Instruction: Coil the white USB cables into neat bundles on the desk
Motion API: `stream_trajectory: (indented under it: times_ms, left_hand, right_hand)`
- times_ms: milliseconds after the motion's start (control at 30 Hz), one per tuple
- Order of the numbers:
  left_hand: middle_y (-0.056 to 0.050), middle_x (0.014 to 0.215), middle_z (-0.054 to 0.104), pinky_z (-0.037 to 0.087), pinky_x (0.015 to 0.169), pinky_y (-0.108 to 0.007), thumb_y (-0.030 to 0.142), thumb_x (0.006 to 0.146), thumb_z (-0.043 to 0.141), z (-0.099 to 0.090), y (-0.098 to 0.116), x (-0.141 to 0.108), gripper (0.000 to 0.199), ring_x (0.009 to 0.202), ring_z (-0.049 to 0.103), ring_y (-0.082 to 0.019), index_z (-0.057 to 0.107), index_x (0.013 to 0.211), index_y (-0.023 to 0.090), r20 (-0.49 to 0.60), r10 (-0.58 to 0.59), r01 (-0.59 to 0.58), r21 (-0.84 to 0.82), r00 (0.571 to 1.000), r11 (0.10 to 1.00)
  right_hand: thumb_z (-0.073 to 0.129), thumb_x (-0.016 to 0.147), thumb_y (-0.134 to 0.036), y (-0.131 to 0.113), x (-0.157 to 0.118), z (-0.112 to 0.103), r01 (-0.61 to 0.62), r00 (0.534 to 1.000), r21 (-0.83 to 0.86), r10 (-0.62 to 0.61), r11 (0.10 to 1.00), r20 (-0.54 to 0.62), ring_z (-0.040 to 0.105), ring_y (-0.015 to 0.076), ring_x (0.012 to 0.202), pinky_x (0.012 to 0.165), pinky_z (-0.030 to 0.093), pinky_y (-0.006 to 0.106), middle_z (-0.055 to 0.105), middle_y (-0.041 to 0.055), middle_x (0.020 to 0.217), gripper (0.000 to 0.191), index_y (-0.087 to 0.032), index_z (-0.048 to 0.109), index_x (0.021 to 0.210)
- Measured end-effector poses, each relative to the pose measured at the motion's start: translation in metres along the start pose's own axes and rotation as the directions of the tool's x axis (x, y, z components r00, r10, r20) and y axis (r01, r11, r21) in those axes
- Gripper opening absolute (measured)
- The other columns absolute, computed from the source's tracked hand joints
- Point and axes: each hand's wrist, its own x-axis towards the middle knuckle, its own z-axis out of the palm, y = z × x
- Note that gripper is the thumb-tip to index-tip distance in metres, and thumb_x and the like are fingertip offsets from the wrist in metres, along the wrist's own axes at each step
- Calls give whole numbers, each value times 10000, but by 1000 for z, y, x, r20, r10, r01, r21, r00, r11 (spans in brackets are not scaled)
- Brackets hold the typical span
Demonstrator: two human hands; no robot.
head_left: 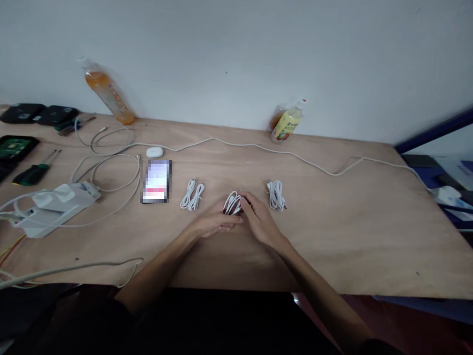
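Observation:
A looped white cable (232,203) is held between my two hands above the middle of the table. My left hand (218,221) grips it from below and the left, fingers curled. My right hand (257,215) closes on its right side, with the thumb and fingertips against the loops. To the left of my hands lies a folded white cable bundle (192,195), and to the right a second bundle (276,195); neither is touched. Both bundles rest flat on the wooden table (332,212).
A phone (157,181) and white case (154,152) lie left of the bundles. Farther left are a power strip (55,209), coiled cables and a screwdriver (32,174). An orange bottle (109,96) and a yellow-labelled bottle (287,124) stand by the wall. One long cable (254,145) crosses behind.

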Motion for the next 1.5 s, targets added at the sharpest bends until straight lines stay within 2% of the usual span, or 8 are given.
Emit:
stream_trajectory:
  times_ms: [267, 500, 700, 800, 967, 1133, 1300, 1500]
  left_hand:
    - [160, 478, 460, 257, 370, -159, 230, 679, 641, -1, -4, -2, 480, 356, 318, -68, 571, 1153, 223, 20, -12, 10, 61, 1000, 998]
    - [166, 462, 527, 318, 331, -148, 149, 713, 582, 1, -2, -6, 884, 310, 394, -103, 379, 1572, 185, 58, -55, 34, 309, 997, 950]
    - [103, 424, 461, 297, 345, -177, 108, 764, 593, 8, -9, -5, 137, 322, 389, -85, 653, 862, 181, 31, -49, 30, 438, 998, 898]
    - [52, 408, 459, 328, 355, -192, 123, 751, 592, 8, -11, -5, 232, 336, 420, -86, 493, 562, 214, 72, -77, 35, 459, 994, 888]
    - [82, 574, 594, 509, 480, -244, 144, 812, 611, 7, -21, 1, 351, 461, 554, -143, 692, 1153, 171, 9, 66, -62, 473, 998, 879]
    - [-157, 1309, 760, 605, 1073, -468, 191, 948, 650, 15, -27, 2, 419, 1214, 741, -311, 644, 1366, 157, -14, 515, -263, 848, 857, 461]
    - [-206, 1379, 725, 617, 1007, -479, 150, 1027, 572, 36, -12, -4, 360, 1241, 742, -361, 644, 1379, 145, -188, 257, 169, 981, 948, 97]
    - [-263, 1132, 811, 599, 962, -530, 162, 1043, 540, 48, -1, -4, 287, 1056, 803, -421, 731, 1247, 97, -259, 189, 242, 964, 947, 107]
  right_hand:
    - [457, 1136, -413, -2, 1, -7, 216, 975, -367, -217, 905, 38, 705, 311, 1117, 1013, 564, 468, 722, 170, 1302, 419, -196, 629, 1451]
    - [492, 1132, -428, 0, 13, -10, 398, 914, -451, -301, 799, 273, 718, 268, 843, 777, 531, 353, 778, 106, 941, 302, -195, 684, 1124]
    - [451, 1142, -419, 6, 10, -8, 464, 885, -424, -389, 778, 256, 680, 220, 745, 719, 483, 322, 774, 93, 860, 377, -214, 689, 933]
    - [437, 1138, -421, 11, 5, -5, 455, 890, -396, -388, 798, 241, 658, 208, 697, 695, 468, 322, 757, 83, 794, 451, -225, 695, 824]
    - [397, 1149, -399, 16, 2, -2, 308, 951, -414, -277, 857, 135, 642, 200, 649, 668, 451, 321, 748, 75, 719, 528, -220, 688, 747]
    - [370, 1162, -376, 13, 5, -4, 71, 993, -438, -105, 896, -54, 559, 188, 553, 590, 369, 324, 695, 49, 618, 595, -210, 664, 672]
    - [401, 1146, -390, 6, 7, -4, 0, 993, -424, -49, 906, -105, 508, 191, 489, 553, 312, 341, 636, 52, 531, 632, -225, 634, 582]
    - [410, 1141, -405, 4, 2, -6, 66, 993, -395, -101, 916, -68, 615, 222, 604, 610, 376, 339, 713, 78, 649, 559, -234, 691, 688]
